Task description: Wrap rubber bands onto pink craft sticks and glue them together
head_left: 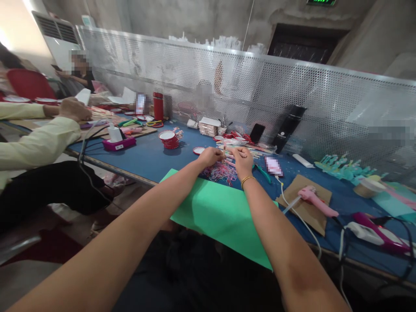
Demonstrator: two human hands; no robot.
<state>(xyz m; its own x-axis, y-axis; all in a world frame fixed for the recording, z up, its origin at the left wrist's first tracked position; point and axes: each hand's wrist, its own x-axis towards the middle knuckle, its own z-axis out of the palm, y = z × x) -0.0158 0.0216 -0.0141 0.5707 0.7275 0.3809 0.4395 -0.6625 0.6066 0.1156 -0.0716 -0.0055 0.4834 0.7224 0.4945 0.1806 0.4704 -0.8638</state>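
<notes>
My left hand (pixel 212 157) and my right hand (pixel 243 159) are raised close together over the blue table. Both have their fingers pinched. Something small, thin and pale shows between the fingertips, too small to name. Just below the hands lies a tangled heap of pink, purple and white thin strands (pixel 222 172). A bright green sheet (pixel 211 208) spreads under my forearms and hangs over the table's front edge. Teal-handled pliers (pixel 262 174) rest to the right of my right hand. Pale sticks (pixel 256 152) lie behind it.
A pink glue gun (pixel 316 201) lies on brown cardboard (pixel 297 186) at right, by a purple power strip (pixel 381 234) and cables. Red rolls (pixel 170 141) and a red thermos (pixel 158 106) stand left. A perforated metal screen (pixel 195 78) backs the table. A co-worker's hand (pixel 74 109) works at far left.
</notes>
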